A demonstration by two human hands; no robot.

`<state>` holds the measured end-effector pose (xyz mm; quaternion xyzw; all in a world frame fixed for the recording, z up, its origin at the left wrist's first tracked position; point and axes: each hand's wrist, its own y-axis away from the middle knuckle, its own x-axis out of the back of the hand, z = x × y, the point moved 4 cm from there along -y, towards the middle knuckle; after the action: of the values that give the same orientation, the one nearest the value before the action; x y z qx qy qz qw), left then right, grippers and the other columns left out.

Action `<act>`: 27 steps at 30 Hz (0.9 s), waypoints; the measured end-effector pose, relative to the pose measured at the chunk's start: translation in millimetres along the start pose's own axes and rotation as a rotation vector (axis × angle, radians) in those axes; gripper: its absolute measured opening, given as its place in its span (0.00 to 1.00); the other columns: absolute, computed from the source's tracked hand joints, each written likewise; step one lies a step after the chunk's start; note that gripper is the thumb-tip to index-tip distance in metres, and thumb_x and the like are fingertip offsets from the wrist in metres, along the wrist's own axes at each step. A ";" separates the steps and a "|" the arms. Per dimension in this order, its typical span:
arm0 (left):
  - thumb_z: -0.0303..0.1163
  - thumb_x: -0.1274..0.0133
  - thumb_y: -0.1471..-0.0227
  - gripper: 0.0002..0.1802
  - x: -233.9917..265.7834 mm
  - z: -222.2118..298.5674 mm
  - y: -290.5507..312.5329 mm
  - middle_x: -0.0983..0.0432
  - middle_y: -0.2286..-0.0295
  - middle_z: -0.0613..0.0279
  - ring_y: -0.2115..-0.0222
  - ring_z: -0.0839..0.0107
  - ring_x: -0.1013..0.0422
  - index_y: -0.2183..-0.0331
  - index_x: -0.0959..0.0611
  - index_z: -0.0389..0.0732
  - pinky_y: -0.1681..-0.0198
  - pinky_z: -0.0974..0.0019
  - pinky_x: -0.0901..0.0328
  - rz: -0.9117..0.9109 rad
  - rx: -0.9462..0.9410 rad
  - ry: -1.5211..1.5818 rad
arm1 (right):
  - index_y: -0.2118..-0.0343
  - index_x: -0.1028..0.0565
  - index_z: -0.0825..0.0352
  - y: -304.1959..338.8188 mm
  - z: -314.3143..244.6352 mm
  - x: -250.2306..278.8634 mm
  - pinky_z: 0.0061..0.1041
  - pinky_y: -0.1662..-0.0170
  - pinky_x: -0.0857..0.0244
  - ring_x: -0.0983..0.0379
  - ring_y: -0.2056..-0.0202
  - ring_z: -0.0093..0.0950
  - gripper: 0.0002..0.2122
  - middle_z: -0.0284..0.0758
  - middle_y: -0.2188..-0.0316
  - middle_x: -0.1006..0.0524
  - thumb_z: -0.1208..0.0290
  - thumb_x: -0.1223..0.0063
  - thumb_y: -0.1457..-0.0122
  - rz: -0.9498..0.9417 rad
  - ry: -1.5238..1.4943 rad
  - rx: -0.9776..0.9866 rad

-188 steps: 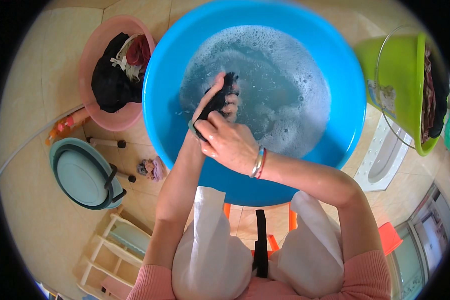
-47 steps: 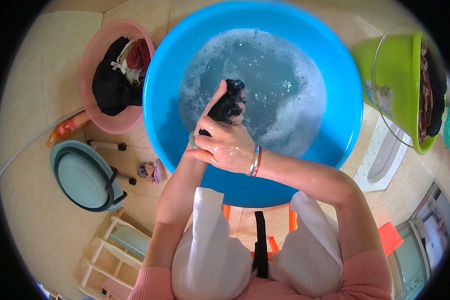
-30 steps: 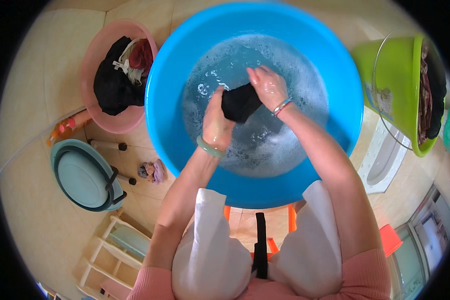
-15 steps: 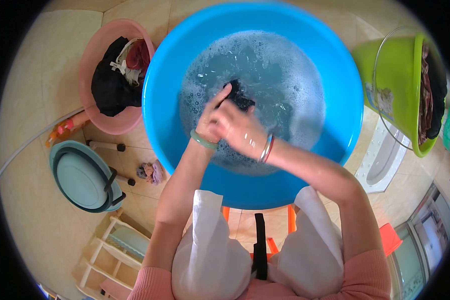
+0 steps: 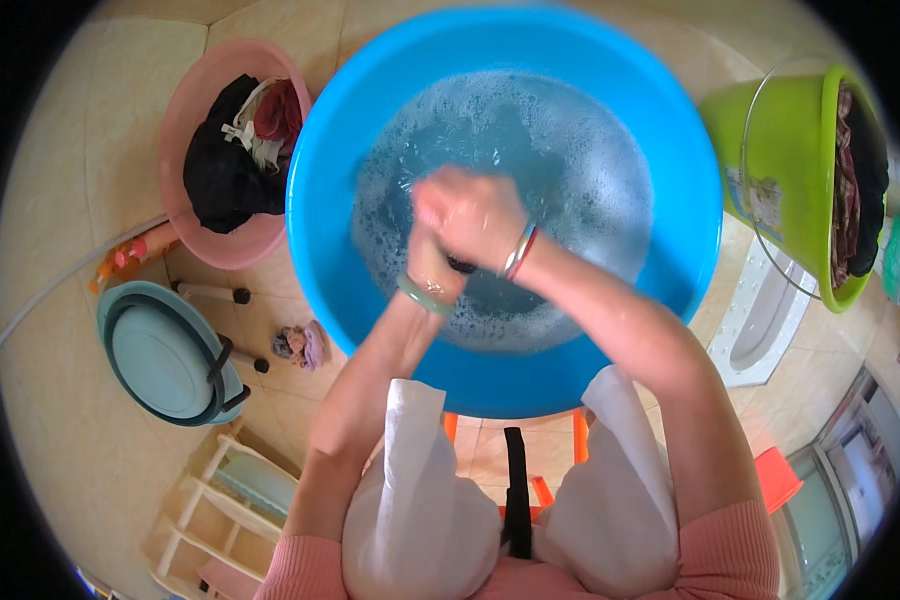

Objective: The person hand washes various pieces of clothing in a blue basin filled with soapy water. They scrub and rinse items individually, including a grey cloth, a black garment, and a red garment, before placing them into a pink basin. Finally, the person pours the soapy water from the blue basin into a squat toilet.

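Observation:
A large blue basin [image 5: 314, 250] of sudsy water [image 5: 600, 160] lies in front of me. Over the water my two closed hands press together. My right hand [image 5: 478, 215] is on top, slightly smeared by motion, with silver and red bangles at its wrist. Below and left of it, my left hand [image 5: 433, 265] wears a green bangle and is partly covered. A small dark bit of wet black cloth [image 5: 460, 265] shows between them; the rest of it is hidden by my hands.
At the left a pink basin [image 5: 185, 205] holds dark and white clothes. Nearer are stacked pale blue basins [image 5: 160, 360] and a scrunched hair tie [image 5: 302, 345]. A green bucket [image 5: 785, 170] of clothes stands right, beside a white squat toilet [image 5: 760, 320].
My hands have come together, the right closing over the left. The black cloth, plainly visible before beyond my fingers, is now mostly covered by them.

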<state>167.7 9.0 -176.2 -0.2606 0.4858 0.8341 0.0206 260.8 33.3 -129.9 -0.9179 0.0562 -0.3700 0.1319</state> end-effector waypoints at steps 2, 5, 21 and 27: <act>0.48 0.56 0.40 0.16 -16.8 -1.0 8.7 0.28 0.64 0.64 0.61 0.72 0.30 0.61 0.26 0.46 0.61 0.59 0.33 0.183 0.147 -0.126 | 0.77 0.26 0.60 -1.6 62.6 1.2 0.38 0.74 0.29 0.24 0.75 0.40 0.07 0.40 0.74 0.23 0.66 0.51 0.46 -0.154 0.133 -0.209; 0.46 0.55 0.40 0.14 -6.8 6.7 -6.2 0.29 0.60 0.65 0.57 0.70 0.31 0.60 0.25 0.49 0.59 0.57 0.35 0.163 0.036 -0.167 | 0.74 0.26 0.63 27.9 109.3 1.9 0.40 0.69 0.29 0.24 0.71 0.43 0.12 0.41 0.74 0.23 0.62 0.55 0.39 -0.107 0.225 -0.455; 0.40 0.50 0.40 0.14 -11.7 20.6 -6.2 0.26 0.65 0.54 0.65 0.69 0.30 0.54 0.25 0.46 0.68 0.70 0.30 -0.144 0.226 0.053 | 0.69 0.28 0.60 39.6 -63.9 18.4 0.29 0.71 0.32 0.27 0.69 0.31 0.08 0.33 0.68 0.32 0.64 0.43 0.44 -0.228 -0.418 -0.003; 0.61 0.50 0.46 0.24 -6.3 9.4 -11.8 0.36 0.75 0.69 0.76 0.76 0.38 0.64 0.29 0.50 0.75 0.70 0.39 -0.054 0.158 0.010 | 0.67 0.25 0.59 26.1 -50.8 19.7 0.27 0.71 0.30 0.27 0.67 0.29 0.09 0.29 0.66 0.32 0.62 0.40 0.47 -0.019 -0.200 0.028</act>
<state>172.7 24.3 -179.2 -0.2753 0.5431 0.7909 0.0612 239.5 -5.9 -89.1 -0.9488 0.0288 -0.2785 0.1461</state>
